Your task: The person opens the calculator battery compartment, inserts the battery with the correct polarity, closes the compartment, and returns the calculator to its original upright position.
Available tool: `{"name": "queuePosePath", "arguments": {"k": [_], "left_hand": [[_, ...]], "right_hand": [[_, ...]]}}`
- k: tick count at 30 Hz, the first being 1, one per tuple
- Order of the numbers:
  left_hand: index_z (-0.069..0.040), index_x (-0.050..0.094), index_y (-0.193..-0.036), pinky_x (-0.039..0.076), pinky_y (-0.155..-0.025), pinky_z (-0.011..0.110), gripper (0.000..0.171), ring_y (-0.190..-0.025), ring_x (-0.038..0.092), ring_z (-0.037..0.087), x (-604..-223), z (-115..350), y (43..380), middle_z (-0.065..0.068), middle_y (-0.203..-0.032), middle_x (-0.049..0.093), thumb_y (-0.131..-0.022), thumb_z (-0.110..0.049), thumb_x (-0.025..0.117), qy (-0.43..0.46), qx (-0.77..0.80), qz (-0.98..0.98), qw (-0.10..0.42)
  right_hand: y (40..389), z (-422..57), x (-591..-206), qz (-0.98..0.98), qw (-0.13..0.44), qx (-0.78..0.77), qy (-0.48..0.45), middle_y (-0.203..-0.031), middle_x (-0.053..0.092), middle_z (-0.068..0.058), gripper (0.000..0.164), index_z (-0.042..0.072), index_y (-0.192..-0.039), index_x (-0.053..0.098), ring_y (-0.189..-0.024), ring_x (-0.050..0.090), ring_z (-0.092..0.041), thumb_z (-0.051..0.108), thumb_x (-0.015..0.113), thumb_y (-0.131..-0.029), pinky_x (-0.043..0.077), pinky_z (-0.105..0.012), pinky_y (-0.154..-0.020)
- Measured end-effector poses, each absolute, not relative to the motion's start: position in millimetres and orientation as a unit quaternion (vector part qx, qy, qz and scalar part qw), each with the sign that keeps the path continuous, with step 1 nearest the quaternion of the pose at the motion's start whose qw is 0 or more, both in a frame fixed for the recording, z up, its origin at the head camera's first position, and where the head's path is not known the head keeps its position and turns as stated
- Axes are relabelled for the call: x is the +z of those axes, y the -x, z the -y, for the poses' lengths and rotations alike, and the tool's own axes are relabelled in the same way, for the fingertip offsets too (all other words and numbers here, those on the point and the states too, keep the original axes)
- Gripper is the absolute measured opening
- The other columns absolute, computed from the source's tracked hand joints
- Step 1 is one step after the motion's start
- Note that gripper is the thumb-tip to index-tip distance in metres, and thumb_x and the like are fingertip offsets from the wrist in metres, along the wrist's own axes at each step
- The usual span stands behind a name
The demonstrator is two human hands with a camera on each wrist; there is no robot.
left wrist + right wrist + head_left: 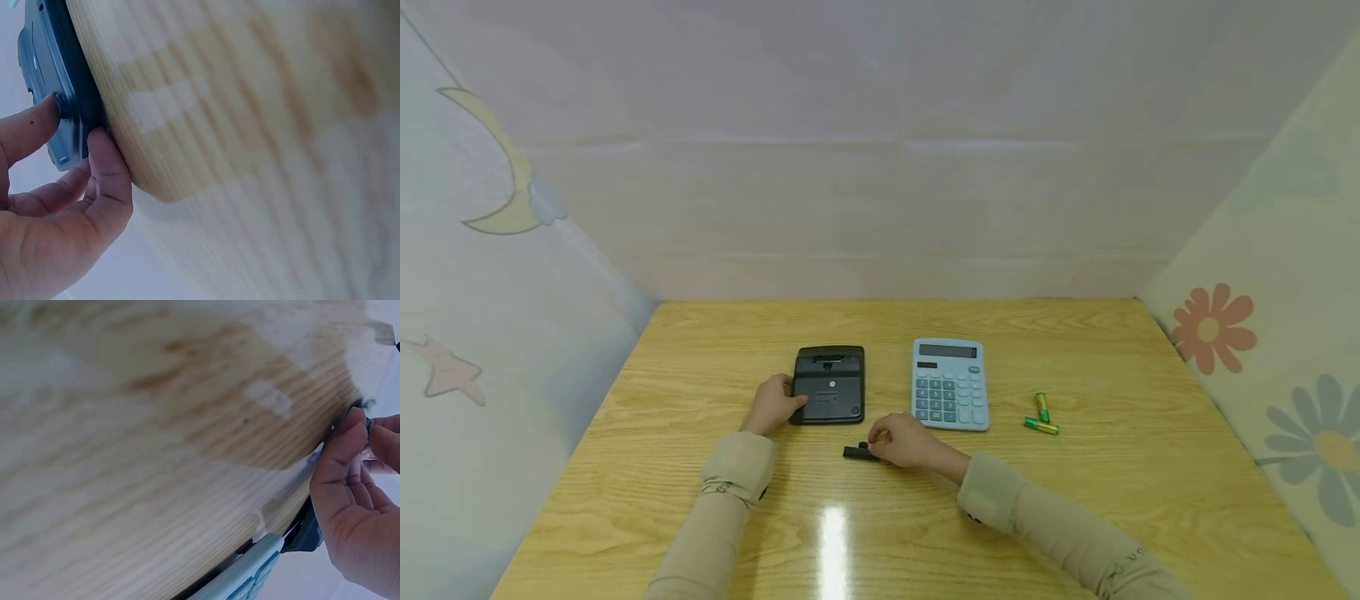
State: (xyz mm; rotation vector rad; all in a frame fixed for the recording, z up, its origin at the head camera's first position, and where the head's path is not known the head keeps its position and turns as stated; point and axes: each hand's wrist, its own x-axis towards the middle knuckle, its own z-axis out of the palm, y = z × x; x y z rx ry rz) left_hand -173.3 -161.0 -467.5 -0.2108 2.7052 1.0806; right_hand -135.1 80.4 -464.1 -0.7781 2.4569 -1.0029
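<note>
A black calculator [827, 392] lies face down on the wooden table, its underside up. My left hand [772, 406] grips its near left corner. In the left wrist view, the thumb [39, 125] presses on top of the casing and the fingers reach under its edge. To the right and nearer me, my right hand [902, 440] pinches a small black plastic piece [854, 453] low over the table; the fingers hide part of it. A light blue calculator [951, 383] lies face up just beyond the right hand.
Two green and yellow batteries [1042, 426] lie on the table [1105, 500] right of the blue calculator. Pale fabric walls [887, 208] stand at the back and both sides of the table.
</note>
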Motion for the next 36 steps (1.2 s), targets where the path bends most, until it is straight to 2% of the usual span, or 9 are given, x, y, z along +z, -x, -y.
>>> {"name": "queuePosePath", "arguments": {"k": [6, 11, 18, 27, 36], "left_hand": [[0.015, 0.046, -0.120, 0.046, -0.080, 0.044, 0.047, -0.101, 0.053, 0.037, -468, 161, 173, 0.029, -0.111, 0.053, -0.086, -0.011, 0.063, 0.077, 0.366, -0.921, 0.112], [0.015, 0.046, -0.121, 0.046, -0.080, 0.044, 0.047, -0.100, 0.053, 0.037, -467, 161, 173, 0.029, -0.111, 0.053, -0.086, -0.011, 0.063, 0.077, 0.368, -0.920, 0.112], [0.014, 0.045, -0.122, 0.046, -0.080, 0.043, 0.047, -0.102, 0.053, 0.037, -466, 160, 174, 0.028, -0.112, 0.053, -0.086, -0.013, 0.062, 0.078, 0.368, -0.920, 0.115], [0.015, 0.045, -0.121, 0.046, -0.080, 0.043, 0.046, -0.101, 0.053, 0.037, -465, 162, 174, 0.029, -0.112, 0.053, -0.086, -0.011, 0.062, 0.078, 0.376, -0.915, 0.121], [0.016, 0.044, -0.120, 0.046, -0.080, 0.044, 0.047, -0.102, 0.052, 0.038, -465, 163, 174, 0.030, -0.112, 0.052, -0.086, -0.010, 0.062, 0.074, 0.373, -0.917, 0.120]], "right_hand": [[137, -83, -461, -0.875, 0.202, -0.357, 0.257, -0.058, 0.062, -0.002, 0.012, 0.000, -0.092, 0.067, -0.045, 0.051, -0.008, 0.008, 0.062, -0.085, 0.042, -0.023, -0.048], [139, -86, -456, -0.880, 0.183, -0.355, 0.256, -0.059, 0.059, 0.000, 0.013, -0.001, -0.093, 0.067, -0.048, 0.047, -0.008, 0.009, 0.062, -0.085, 0.040, -0.023, -0.046], [142, -93, -452, -0.884, 0.171, -0.360, 0.243, -0.063, 0.060, 0.001, 0.014, 0.001, -0.094, 0.067, -0.051, 0.050, -0.008, 0.012, 0.061, -0.086, 0.042, -0.024, -0.049], [144, -105, -447, -0.874, 0.177, -0.393, 0.225, -0.065, 0.062, -0.009, 0.017, -0.003, -0.098, 0.065, -0.050, 0.054, -0.014, 0.010, 0.059, -0.087, 0.043, -0.026, -0.046], [142, -116, -441, -0.880, 0.157, -0.390, 0.223, -0.064, 0.062, -0.010, 0.016, -0.002, -0.096, 0.065, -0.049, 0.054, -0.015, 0.012, 0.060, -0.088, 0.043, -0.025, -0.046]]}}
